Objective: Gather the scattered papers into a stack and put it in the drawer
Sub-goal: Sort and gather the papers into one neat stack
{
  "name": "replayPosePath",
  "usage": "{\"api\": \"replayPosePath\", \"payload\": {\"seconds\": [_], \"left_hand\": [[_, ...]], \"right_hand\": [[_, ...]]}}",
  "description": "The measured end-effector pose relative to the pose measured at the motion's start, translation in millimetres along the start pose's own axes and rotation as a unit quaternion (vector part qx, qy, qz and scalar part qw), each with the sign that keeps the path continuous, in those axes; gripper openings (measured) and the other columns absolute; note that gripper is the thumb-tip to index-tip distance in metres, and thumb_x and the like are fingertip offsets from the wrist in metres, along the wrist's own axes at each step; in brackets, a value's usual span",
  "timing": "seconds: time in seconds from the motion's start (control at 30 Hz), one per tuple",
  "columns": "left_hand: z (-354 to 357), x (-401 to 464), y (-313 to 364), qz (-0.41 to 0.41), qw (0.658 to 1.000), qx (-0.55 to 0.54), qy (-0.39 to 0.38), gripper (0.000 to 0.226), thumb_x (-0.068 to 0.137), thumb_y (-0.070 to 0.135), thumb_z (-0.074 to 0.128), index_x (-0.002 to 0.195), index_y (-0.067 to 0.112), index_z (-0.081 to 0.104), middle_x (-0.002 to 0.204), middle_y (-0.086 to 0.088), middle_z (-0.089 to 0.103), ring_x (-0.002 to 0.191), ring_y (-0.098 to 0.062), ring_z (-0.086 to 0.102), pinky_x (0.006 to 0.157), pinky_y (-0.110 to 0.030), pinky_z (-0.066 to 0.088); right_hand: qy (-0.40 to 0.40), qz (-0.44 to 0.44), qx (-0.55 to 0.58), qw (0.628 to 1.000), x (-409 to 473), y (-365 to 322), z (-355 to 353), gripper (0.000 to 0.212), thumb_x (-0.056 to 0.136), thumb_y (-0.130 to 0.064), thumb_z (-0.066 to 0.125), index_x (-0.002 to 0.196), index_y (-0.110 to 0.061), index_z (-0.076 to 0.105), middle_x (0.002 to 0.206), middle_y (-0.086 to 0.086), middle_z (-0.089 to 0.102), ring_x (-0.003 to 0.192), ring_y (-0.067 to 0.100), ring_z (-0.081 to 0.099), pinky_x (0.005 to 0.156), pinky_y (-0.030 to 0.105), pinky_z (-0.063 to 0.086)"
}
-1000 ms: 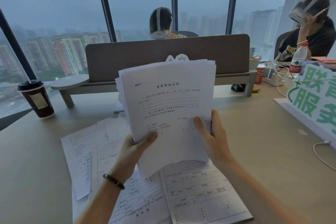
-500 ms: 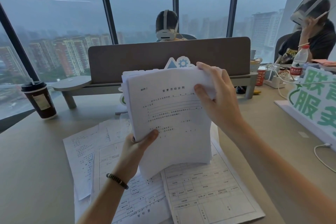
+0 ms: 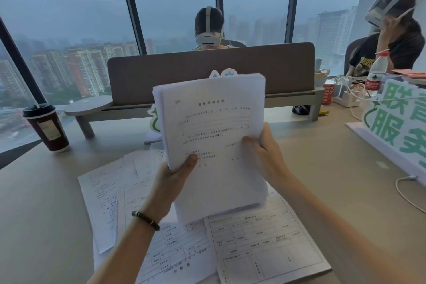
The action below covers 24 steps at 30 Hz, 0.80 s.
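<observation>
I hold a thick stack of white printed papers (image 3: 214, 127) upright above the desk. My left hand (image 3: 171, 182) grips its lower left edge with the thumb on the front sheet. My right hand (image 3: 265, 154) grips the right edge, thumb on the front. Several loose printed forms (image 3: 260, 240) lie spread flat on the desk (image 3: 46, 214) under and around the stack, more of these forms (image 3: 103, 191) to the left. No drawer is in view.
A dark coffee cup (image 3: 47, 127) stands at the far left. A grey divider with a shelf (image 3: 207, 71) crosses the desk behind the stack. A green-lettered sign (image 3: 396, 122), a water bottle (image 3: 375, 74), cables and two seated people with headsets are at right and behind.
My right hand has come down from the stack's top right corner to its right edge. The stack stands a little straighter. My left hand keeps its grip.
</observation>
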<state>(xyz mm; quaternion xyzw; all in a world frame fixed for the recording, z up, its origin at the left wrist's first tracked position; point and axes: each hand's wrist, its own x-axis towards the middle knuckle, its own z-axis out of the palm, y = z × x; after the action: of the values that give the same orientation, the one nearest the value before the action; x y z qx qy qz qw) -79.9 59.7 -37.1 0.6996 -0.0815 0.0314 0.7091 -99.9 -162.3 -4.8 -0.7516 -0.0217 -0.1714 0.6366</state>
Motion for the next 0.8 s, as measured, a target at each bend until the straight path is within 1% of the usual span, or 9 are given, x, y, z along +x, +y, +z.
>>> {"api": "replayPosePath", "payload": {"seconds": [0.07, 0.13, 0.2, 0.27, 0.33, 0.4, 0.5, 0.6, 0.8], "left_hand": [[-2.3, 3.0, 6.3, -0.015, 0.999, 0.028, -0.006, 0.025, 0.09, 0.031, 0.068, 0.111, 0.018, 0.071, 0.106, -0.003, 0.077, 0.096, -0.025, 0.074, 0.082, -0.046, 0.061], [-7.6, 4.5, 9.8, -0.046, 0.998, 0.038, -0.005, 0.024, 0.091, 0.031, 0.067, 0.107, 0.015, 0.072, 0.104, -0.007, 0.077, 0.093, -0.028, 0.074, 0.082, -0.048, 0.061], [-18.9, 3.9, 9.1, -0.105, 0.994, 0.025, -0.012, 0.026, 0.091, 0.031, 0.066, 0.104, 0.01, 0.072, 0.1, -0.012, 0.078, 0.089, -0.033, 0.075, 0.078, -0.048, 0.062], [-33.1, 0.7, 6.0, -0.169, 0.985, 0.01, -0.04, 0.028, 0.093, 0.03, 0.064, 0.107, 0.007, 0.071, 0.1, -0.014, 0.078, 0.089, -0.034, 0.075, 0.074, -0.044, 0.063], [-46.8, -0.3, -1.6, -0.212, 0.976, 0.012, -0.048, 0.031, 0.092, 0.029, 0.064, 0.11, 0.005, 0.07, 0.102, -0.015, 0.077, 0.089, -0.034, 0.075, 0.069, -0.039, 0.063], [-57.2, 0.8, -12.1, -0.235, 0.971, 0.006, -0.034, 0.03, 0.093, 0.028, 0.064, 0.112, 0.005, 0.069, 0.101, -0.015, 0.077, 0.087, -0.033, 0.075, 0.066, -0.037, 0.063], [-64.5, 2.1, -28.0, -0.252, 0.968, 0.003, -0.014, 0.029, 0.094, 0.027, 0.063, 0.112, 0.005, 0.068, 0.1, -0.016, 0.077, 0.085, -0.034, 0.075, 0.064, -0.04, 0.063], [-65.6, 0.4, -40.0, -0.262, 0.965, 0.027, -0.009, 0.028, 0.094, 0.027, 0.064, 0.11, 0.004, 0.068, 0.092, -0.014, 0.078, 0.076, -0.03, 0.076, 0.056, -0.035, 0.061], [-63.2, 1.7, -44.8, -0.259, 0.964, 0.058, -0.009, 0.031, 0.094, 0.029, 0.065, 0.112, 0.004, 0.068, 0.095, -0.015, 0.078, 0.086, -0.035, 0.074, 0.063, -0.037, 0.062]], "right_hand": [[-0.016, -0.009, -0.05, 0.999, 4.2, -10.7, -0.8, 0.018, 0.102, -0.008, 0.044, 0.119, -0.015, 0.041, 0.1, -0.01, 0.057, 0.085, 0.0, 0.056, 0.049, 0.006, 0.045], [-0.019, -0.003, -0.091, 0.996, 7.1, -14.5, 0.8, 0.016, 0.103, -0.013, 0.048, 0.117, -0.019, 0.044, 0.098, -0.011, 0.057, 0.086, 0.006, 0.058, 0.051, 0.008, 0.046], [-0.031, 0.045, -0.083, 0.995, 7.4, -11.5, 2.1, 0.016, 0.102, -0.024, 0.052, 0.117, -0.018, 0.055, 0.105, -0.004, 0.064, 0.098, 0.018, 0.063, 0.071, 0.023, 0.056], [-0.064, 0.122, -0.111, 0.984, 5.7, -1.5, -1.3, 0.033, 0.103, -0.042, 0.045, 0.119, -0.019, 0.062, 0.114, 0.0, 0.067, 0.107, 0.025, 0.064, 0.087, 0.04, 0.056], [-0.093, 0.153, -0.334, 0.925, 1.4, 11.1, -12.5, 0.05, 0.102, -0.054, 0.035, 0.128, -0.018, 0.058, 0.122, 0.005, 0.062, 0.113, 0.028, 0.059, 0.087, 0.039, 0.048], [-0.097, 0.166, -0.532, 0.824, -5.0, 29.8, -24.8, 0.057, 0.099, -0.058, 0.036, 0.132, -0.015, 0.053, 0.125, 0.011, 0.059, 0.114, 0.031, 0.057, 0.087, 0.038, 0.048], [-0.122, 0.209, -0.581, 0.777, -13.9, 47.5, -33.5, 0.059, 0.092, -0.062, 0.046, 0.13, -0.017, 0.052, 0.125, 0.009, 0.058, 0.114, 0.03, 0.056, 0.088, 0.038, 0.05], [-0.153, 0.217, -0.537, 0.8, -11.9, 50.7, -43.0, 0.061, 0.087, -0.054, 0.063, 0.133, -0.017, 0.047, 0.13, 0.007, 0.057, 0.118, 0.027, 0.054, 0.092, 0.036, 0.05], [-0.152, 0.272, -0.331, 0.891, -7.8, 52.4, -59.7, 0.079, 0.081, -0.026, 0.081, 0.147, -0.014, 0.039, 0.138, 0.006, 0.056, 0.119, 0.025, 0.057, 0.099, 0.033, 0.049]]}}
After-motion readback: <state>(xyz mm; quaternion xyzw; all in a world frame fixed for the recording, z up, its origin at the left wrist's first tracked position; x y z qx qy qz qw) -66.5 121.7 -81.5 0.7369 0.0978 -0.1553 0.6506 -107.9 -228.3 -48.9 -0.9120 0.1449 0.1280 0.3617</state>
